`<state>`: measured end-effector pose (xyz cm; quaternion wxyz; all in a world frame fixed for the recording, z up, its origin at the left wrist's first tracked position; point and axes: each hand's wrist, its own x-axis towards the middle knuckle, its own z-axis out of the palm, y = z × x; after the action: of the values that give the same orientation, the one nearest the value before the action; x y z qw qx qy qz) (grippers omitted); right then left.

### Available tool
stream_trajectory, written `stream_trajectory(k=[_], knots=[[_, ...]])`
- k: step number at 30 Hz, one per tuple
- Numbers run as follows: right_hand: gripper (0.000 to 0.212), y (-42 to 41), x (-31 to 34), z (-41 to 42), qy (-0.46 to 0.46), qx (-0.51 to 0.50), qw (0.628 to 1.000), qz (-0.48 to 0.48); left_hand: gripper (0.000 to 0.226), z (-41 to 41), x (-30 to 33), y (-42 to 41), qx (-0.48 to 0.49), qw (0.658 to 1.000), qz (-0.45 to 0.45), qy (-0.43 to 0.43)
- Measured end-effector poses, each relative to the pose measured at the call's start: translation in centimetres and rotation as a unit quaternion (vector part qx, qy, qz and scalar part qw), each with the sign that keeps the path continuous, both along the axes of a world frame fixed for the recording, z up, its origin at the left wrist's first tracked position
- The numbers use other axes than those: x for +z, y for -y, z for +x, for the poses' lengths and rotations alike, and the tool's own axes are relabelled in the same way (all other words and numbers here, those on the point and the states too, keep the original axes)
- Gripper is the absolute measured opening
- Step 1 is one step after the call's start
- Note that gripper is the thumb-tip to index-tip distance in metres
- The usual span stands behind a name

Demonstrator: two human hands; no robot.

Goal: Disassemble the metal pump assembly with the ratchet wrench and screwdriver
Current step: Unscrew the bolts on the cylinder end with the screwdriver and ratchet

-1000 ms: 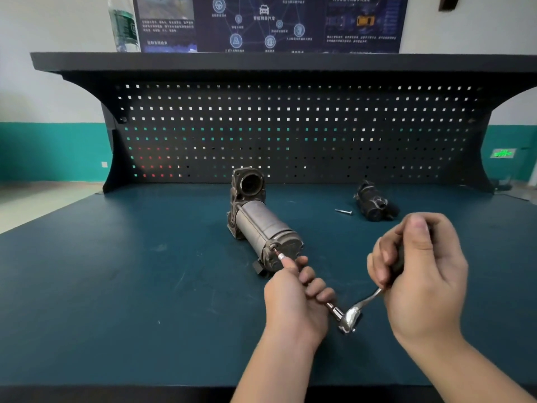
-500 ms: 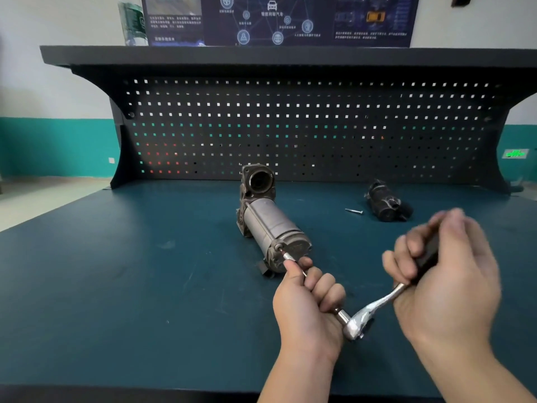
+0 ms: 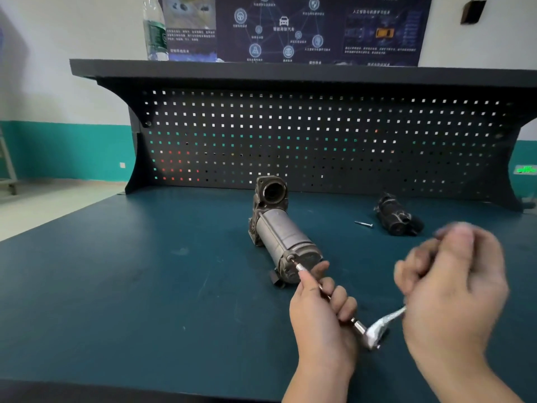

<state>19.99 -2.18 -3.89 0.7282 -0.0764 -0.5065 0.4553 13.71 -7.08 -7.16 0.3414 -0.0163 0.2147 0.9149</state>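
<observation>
The pump (image 3: 280, 237) lies mid-bench (image 3: 116, 286), its near end met by the extension bar (image 3: 325, 292), round which the left hand (image 3: 322, 315) is curled, hiding the bar's middle. The ratchet (image 3: 377, 330) handle is gripped in the right hand (image 3: 453, 289), which is blurred; the handle is mostly hidden. A black part (image 3: 396, 215) and a screw (image 3: 363, 224) lie behind.

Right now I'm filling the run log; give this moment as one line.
left hand grips extension bar | right hand grips ratchet wrench | bar tip on pump assembly end | loose screw on bench
</observation>
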Motion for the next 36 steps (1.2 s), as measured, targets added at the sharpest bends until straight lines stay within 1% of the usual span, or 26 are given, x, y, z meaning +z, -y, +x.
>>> stream_trajectory(k=[2, 3, 5, 6, 8, 10, 11, 12, 13, 15, 17, 18, 20, 22, 24, 25, 26, 28, 29, 30, 31, 32, 33, 34, 35, 36], knots=[[0.012, 1.3, -0.3, -0.2, 0.076, -0.066, 0.974, 0.202, 0.034, 0.2, -0.2, -0.1, 0.008, 1.000, -0.014, -0.016], [0.010, 1.9, -0.9, -0.4, 0.087, -0.091, 0.961, 0.248, 0.033, 0.2, -0.4, -0.1, 0.005, 1.000, -0.014, -0.021], [0.010, 2.6, -1.6, -0.5, 0.055, -0.099, 0.965, 0.236, 0.032, 0.0, -0.8, 0.0, -0.001, 1.000, -0.015, -0.027], [0.011, 2.5, -1.6, -0.6, 0.029, -0.094, 0.977, 0.188, 0.031, -0.1, -0.9, 0.1, 0.000, 0.999, -0.016, -0.029], [0.020, 1.3, -1.0, -0.7, 0.010, -0.074, 0.997, 0.006, 0.031, -0.1, -1.0, 0.1, 0.004, 1.000, -0.009, -0.025], [0.024, -0.8, -0.5, -0.5, 0.021, -0.032, 0.978, -0.207, 0.032, 0.1, -0.8, 0.0, -0.003, 1.000, 0.008, -0.015], [0.025, -1.5, -0.5, -0.5, 0.024, -0.012, 0.963, -0.270, 0.032, 0.1, -0.8, 0.0, -0.007, 1.000, 0.004, -0.022], [0.025, -1.8, -0.6, -0.4, 0.031, -0.018, 0.960, -0.279, 0.033, 0.0, -1.0, 0.0, -0.012, 0.999, -0.016, -0.042], [0.025, -1.5, -0.5, -0.4, 0.042, -0.046, 0.970, -0.236, 0.034, -0.3, -1.3, 0.1, -0.017, 0.996, -0.051, -0.078], [0.021, 0.0, -0.3, -0.4, 0.050, -0.107, 0.990, -0.070, 0.033, -1.1, -2.1, 1.0, -0.037, 0.972, -0.135, -0.189], [0.017, 1.6, 0.0, -0.4, 0.070, -0.158, 0.982, 0.080, 0.027, -1.3, -2.3, 2.3, -0.068, 0.935, -0.186, -0.296], [0.019, 2.2, 0.1, -0.4, 0.086, -0.178, 0.971, 0.137, 0.024, -1.4, -2.3, 2.9, -0.092, 0.922, -0.187, -0.325], [0.024, 3.5, 0.5, -0.3, 0.133, -0.210, 0.939, 0.237, 0.019, -1.4, -2.0, 3.7, -0.125, 0.916, -0.178, -0.337], [0.023, 4.5, 0.9, 0.0, 0.199, -0.246, 0.891, 0.327, 0.015, -1.5, -1.7, 4.1, -0.148, 0.920, -0.171, -0.319], [0.020, 4.4, 1.0, 0.7, 0.252, -0.244, 0.864, 0.362, 0.012, -1.6, -1.5, 4.2, -0.159, 0.927, -0.156, -0.302], [0.018, 4.0, 0.9, 1.2, 0.264, -0.232, 0.871, 0.342, 0.013, -1.6, -1.5, 4.3, -0.160, 0.930, -0.152, -0.295], [0.016, 3.2, 0.8, 1.5, 0.268, -0.217, 0.894, 0.286, 0.016, -1.7, -1.6, 4.2, -0.158, 0.933, -0.151, -0.285], [0.019, 1.3, 0.4, 1.7, 0.255, -0.150, 0.953, 0.067, 0.018, -1.7, -1.7, 4.2, -0.160, 0.940, -0.148, -0.262], [0.020, 0.2, 0.2, 1.8, 0.246, -0.093, 0.962, -0.070, 0.018, -1.7, -1.6, 4.2, -0.163, 0.943, -0.143, -0.252], [0.020, -0.7, -0.2, 1.9, 0.244, -0.051, 0.952, -0.176, 0.017, -1.7, -1.6, 4.2, -0.165, 0.945, -0.139, -0.245], [0.021, -1.0, -0.5, 2.0, 0.257, -0.040, 0.940, -0.221, 0.017, -1.7, -1.6, 4.2, -0.165, 0.948, -0.136, -0.238], [0.022, -1.0, -0.9, 2.0, 0.270, -0.068, 0.940, -0.197, 0.016, -1.8, -1.7, 4.2, -0.165, 0.949, -0.135, -0.231], [0.022, -0.5, -1.1, 2.0, 0.272, -0.121, 0.948, -0.112, 0.016, -1.9, -1.7, 4.1, -0.167, 0.950, -0.133, -0.227], [0.021, 0.5, -0.8, 1.9, 0.260, -0.185, 0.948, 0.010, 0.016, -1.9, -1.8, 4.1, -0.169, 0.951, -0.131, -0.225], [0.020, 1.5, -0.6, 1.9, 0.249, -0.230, 0.931, 0.136, 0.015, -1.8, -1.8, 4.0, -0.174, 0.951, -0.127, -0.222], [0.020, 2.5, -0.7, 1.7, 0.238, -0.263, 0.902, 0.247, 0.016, -1.8, -1.7, 4.1, -0.178, 0.951, -0.123, -0.220]])
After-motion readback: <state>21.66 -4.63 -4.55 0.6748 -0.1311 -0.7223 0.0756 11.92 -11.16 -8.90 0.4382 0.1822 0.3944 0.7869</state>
